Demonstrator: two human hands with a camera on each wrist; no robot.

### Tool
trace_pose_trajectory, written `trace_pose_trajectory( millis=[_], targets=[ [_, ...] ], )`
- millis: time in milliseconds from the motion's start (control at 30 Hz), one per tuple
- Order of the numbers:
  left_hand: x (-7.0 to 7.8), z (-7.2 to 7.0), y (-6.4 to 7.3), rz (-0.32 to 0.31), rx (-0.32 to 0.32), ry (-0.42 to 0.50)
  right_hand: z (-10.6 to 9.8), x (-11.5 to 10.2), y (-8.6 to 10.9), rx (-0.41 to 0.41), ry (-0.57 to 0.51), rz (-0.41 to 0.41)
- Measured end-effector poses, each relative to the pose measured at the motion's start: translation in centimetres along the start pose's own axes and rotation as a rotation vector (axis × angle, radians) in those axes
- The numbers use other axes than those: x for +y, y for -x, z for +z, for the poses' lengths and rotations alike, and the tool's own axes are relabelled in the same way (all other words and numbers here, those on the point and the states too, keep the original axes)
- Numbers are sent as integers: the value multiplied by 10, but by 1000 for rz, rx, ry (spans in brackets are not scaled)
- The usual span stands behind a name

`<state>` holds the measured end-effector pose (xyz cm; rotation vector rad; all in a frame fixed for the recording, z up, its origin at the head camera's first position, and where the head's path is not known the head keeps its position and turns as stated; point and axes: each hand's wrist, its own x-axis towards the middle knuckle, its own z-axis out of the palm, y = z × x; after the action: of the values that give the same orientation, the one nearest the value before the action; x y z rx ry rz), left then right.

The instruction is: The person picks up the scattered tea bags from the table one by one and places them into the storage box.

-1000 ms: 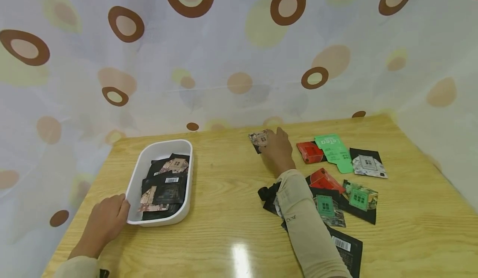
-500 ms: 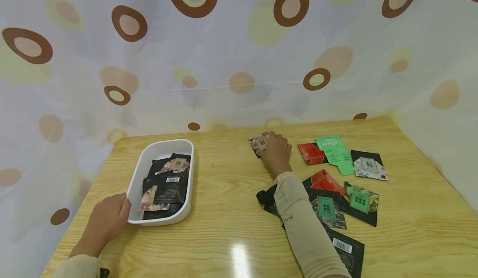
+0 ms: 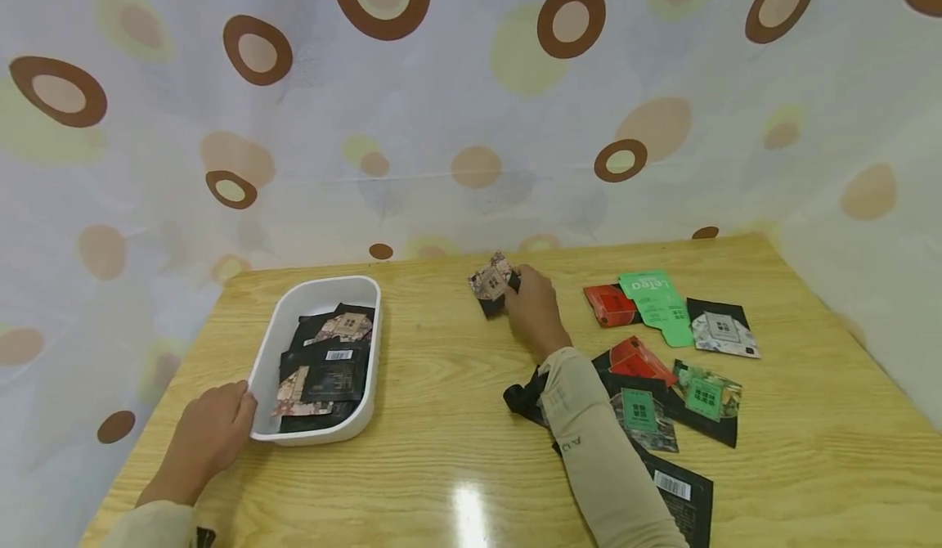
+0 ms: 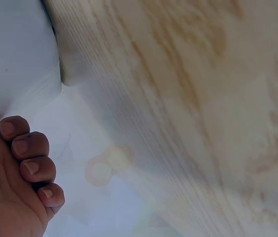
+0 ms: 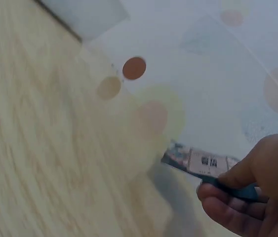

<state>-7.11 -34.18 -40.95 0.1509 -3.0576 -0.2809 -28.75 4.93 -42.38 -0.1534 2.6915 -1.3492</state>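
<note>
My right hand [image 3: 537, 309] pinches a black tea sachet with a pink floral front [image 3: 489, 282] between thumb and fingers. In the right wrist view that sachet [image 5: 198, 160] is tilted over the table, its shadow below it. At the left, my left hand [image 3: 213, 427] grips the near-left corner of a white plastic bin [image 3: 324, 293], thumb at the rim. The left wrist view shows those fingers [image 4: 39, 170] curled beside the bin's outer wall [image 4: 15, 54]. Inside the bin lies a pile of black and floral sachets [image 3: 334, 372].
Right of the right hand lie a red sachet [image 3: 614, 307], a green LeTea card [image 3: 657, 307] and a white-fronted sachet [image 3: 724, 331]. Nearer are another red one [image 3: 636, 360], two green-labelled sachets [image 3: 704, 399] and a barcoded black one [image 3: 680, 491], partly under the sleeve. A patterned curtain [image 3: 471, 123] hangs behind.
The right hand has lifted the floral sachet and moved it a little to the left, turning it. The left hand stays on the bin.
</note>
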Motion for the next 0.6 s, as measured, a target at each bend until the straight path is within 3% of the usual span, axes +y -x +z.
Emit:
trace_pose_trajectory(
  millis=[267,600],
  targets=[
    [0,1,0,-16,-24,3,3,-16,2,-61,-282,-54],
    [1,1,0,-18,-21,10,20,-39,15,-172,-369,-81]
  ],
)
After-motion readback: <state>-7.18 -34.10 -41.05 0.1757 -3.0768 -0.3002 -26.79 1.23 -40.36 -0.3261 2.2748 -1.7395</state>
